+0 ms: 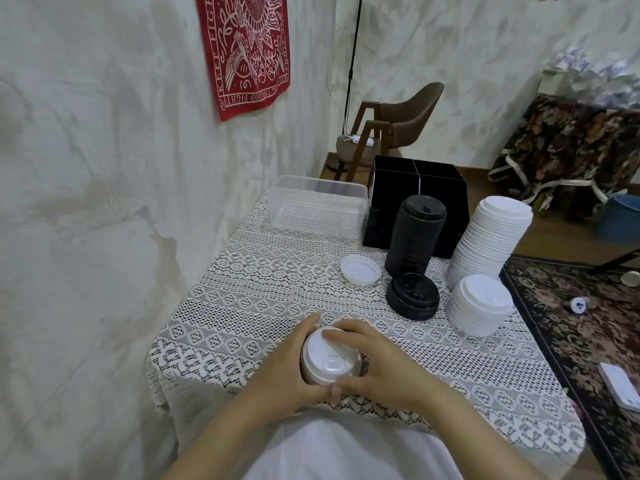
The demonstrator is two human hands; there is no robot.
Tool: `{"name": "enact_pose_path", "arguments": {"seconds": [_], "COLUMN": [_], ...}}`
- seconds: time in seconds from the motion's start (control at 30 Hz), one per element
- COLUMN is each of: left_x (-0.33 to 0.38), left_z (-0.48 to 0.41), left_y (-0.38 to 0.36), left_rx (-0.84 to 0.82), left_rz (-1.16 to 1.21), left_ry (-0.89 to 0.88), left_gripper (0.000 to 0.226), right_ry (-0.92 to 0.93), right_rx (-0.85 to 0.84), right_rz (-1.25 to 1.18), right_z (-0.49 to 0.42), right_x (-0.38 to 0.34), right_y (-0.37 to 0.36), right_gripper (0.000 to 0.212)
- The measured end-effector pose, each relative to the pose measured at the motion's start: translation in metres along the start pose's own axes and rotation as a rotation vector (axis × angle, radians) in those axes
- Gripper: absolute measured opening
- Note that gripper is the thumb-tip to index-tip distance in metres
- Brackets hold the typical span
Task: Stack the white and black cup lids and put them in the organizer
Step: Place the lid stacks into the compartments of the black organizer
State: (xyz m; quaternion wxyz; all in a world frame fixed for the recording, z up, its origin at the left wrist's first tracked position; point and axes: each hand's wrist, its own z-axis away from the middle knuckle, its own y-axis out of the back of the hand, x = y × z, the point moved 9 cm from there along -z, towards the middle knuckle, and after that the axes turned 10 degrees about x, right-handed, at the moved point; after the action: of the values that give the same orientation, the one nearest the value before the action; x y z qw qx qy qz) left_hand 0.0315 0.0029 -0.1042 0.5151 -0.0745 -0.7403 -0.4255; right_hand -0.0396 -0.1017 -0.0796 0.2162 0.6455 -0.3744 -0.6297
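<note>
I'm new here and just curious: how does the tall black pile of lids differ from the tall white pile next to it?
The tall black stack is dark and narrower; the tall white stack is pale, wider and leans more to the right. The black stack stands in front of the black organizer, while the white stack stands further to the right. Both are nested cup lids standing on the lace cloth.

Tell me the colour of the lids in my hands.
White. The held lids show best in the head view.
</note>
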Motion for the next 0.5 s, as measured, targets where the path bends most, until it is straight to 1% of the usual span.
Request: {"name": "enact_pose_path", "arguments": {"seconds": [0.13, 0.23, 0.33, 0.43, 0.5], "left_x": [0.0007, 0.0001, -0.0005, 0.0005, 0.0002], "left_z": [0.0012, 0.0034, 0.0029, 0.0012, 0.001], "left_y": [-0.0009, -0.0042, -0.0041, -0.0043, -0.0051], "left_rx": [-0.009, -0.045, -0.052, -0.047, -0.047], "left_rz": [-0.062, -0.048, 0.001, -0.062, -0.083], "left_ry": [-0.024, -0.05, -0.03, -0.038, -0.04], "left_gripper": [0.107, 0.095, 0.083, 0.087, 0.088], "right_ry": [-0.016, -0.014, -0.008, -0.015, -0.04], "right_rx": [-0.021, -0.032, -0.046, -0.078, -0.157], "right_rz": [0.002, 0.008, 0.049, 0.093, 0.118], "right_z": [-0.0005, -0.0024, -0.005, -0.0062, -0.0061], "right_x": [0.0034, 0.0036, 0.0015, -0.0045, -0.0036], "right_y": [-0.0023, -0.0029, -0.0017, 0.0023, 0.0048], "right_gripper": [0.074, 0.078, 0.079, 0.081, 0.081]}}
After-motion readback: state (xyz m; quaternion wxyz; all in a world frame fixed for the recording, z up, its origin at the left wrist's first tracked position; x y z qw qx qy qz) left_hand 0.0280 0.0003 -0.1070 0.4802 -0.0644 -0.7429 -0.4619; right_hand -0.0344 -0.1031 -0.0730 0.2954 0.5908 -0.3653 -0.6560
